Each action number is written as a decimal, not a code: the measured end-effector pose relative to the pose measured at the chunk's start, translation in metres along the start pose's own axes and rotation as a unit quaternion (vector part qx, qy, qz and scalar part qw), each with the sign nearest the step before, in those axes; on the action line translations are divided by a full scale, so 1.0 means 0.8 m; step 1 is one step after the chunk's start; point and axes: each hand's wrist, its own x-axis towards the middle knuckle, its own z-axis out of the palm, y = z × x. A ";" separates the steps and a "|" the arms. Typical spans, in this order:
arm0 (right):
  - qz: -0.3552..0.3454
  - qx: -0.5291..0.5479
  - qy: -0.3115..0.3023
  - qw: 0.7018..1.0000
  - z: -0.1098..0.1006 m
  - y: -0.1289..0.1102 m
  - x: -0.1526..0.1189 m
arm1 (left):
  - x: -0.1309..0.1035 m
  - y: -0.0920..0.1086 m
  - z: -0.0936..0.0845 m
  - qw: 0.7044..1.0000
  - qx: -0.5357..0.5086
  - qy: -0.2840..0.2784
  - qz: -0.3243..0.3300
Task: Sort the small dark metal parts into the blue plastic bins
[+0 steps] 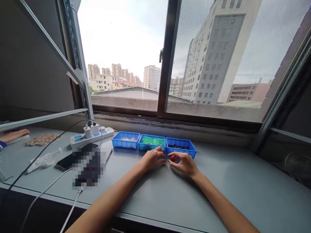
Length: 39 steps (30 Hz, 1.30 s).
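My left hand (153, 159) is just in front of the middle blue bin (143, 147), its fingers curled together around something I cannot make out. Close beside it, my right hand (182, 162) is in front of the right blue bin (193, 151), with thumb and fingers bent toward each other; anything between them is too small to tell. The fingertips of the two hands nearly meet. Green packets (152, 140) lie in the middle bin, small black parts (177, 147) in the right one, and pale pieces (128, 139) in the left blue bin (125, 144).
A power strip (107, 133) with chargers, a black phone (64, 163), a blurred-out device (89, 171) and cables occupy the left side. Crumpled plastic (45, 160) and small tan pieces (42, 139) lie further left, near another person's hand (17, 135).
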 end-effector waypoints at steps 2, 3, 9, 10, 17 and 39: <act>-0.001 -0.003 0.003 1.000 -0.001 -0.002 0.000 | 0.000 0.002 -0.001 1.000 0.002 -0.005 0.002; 0.000 -0.003 0.003 1.000 -0.001 -0.002 0.001 | 0.000 0.003 -0.001 1.000 0.004 -0.007 0.003; 0.017 0.037 0.008 0.999 0.000 0.011 0.005 | 0.002 0.006 0.001 1.000 0.014 -0.023 0.008; 0.015 0.048 0.011 0.999 0.001 0.014 0.005 | 0.002 0.006 0.001 1.000 0.013 -0.022 0.007; 0.004 0.089 0.020 0.996 0.004 0.023 0.007 | 0.003 0.007 -0.003 1.000 0.007 -0.015 -0.002; -0.054 0.066 0.036 0.996 0.012 0.015 0.005 | 0.001 0.003 0.003 1.000 0.012 0.008 0.024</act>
